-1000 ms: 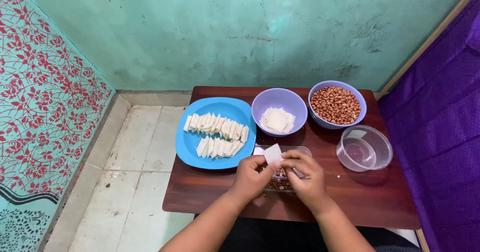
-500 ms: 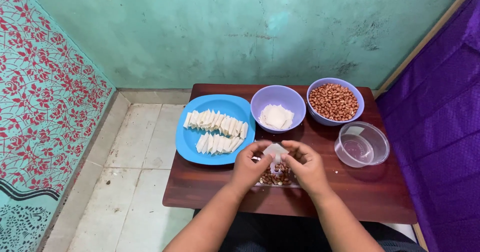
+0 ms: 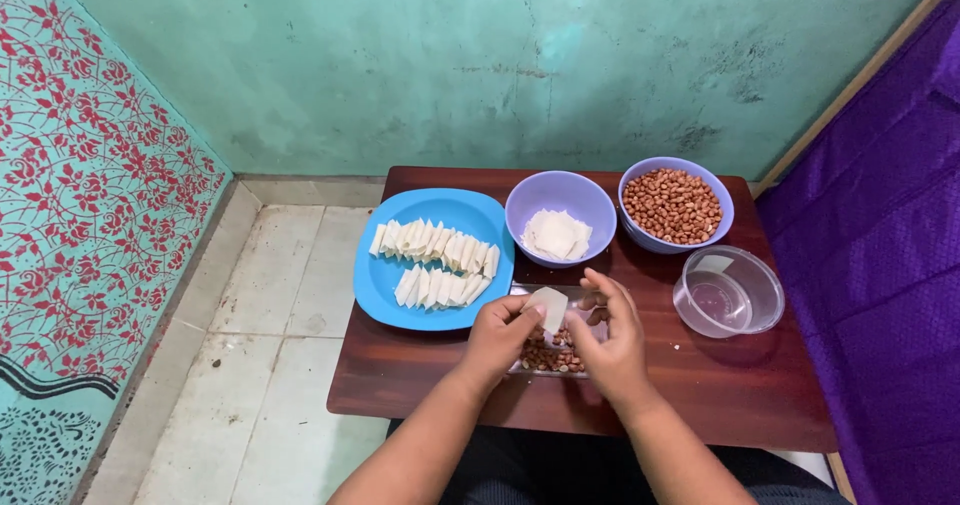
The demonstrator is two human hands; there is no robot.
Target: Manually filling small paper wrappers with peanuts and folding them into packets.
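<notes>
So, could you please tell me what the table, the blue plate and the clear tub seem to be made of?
The table looks like dark red-brown wood or wood laminate: there are faint grain streaks and a dull sheen. The blue plate appears to be plastic, with a uniform bright colour and a smooth moulded rim. The clear tub is probably thin plastic: it is see-through, with a soft, slightly cloudy gloss.

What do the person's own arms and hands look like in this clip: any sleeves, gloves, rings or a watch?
Both forearms come up from the bottom edge and are bare as far as they show: no sleeves or gloves. The left hand and the right hand show no ring, watch or bracelet on the sides facing the head camera. Dark clothing shows between the arms, below the table edge.
</notes>
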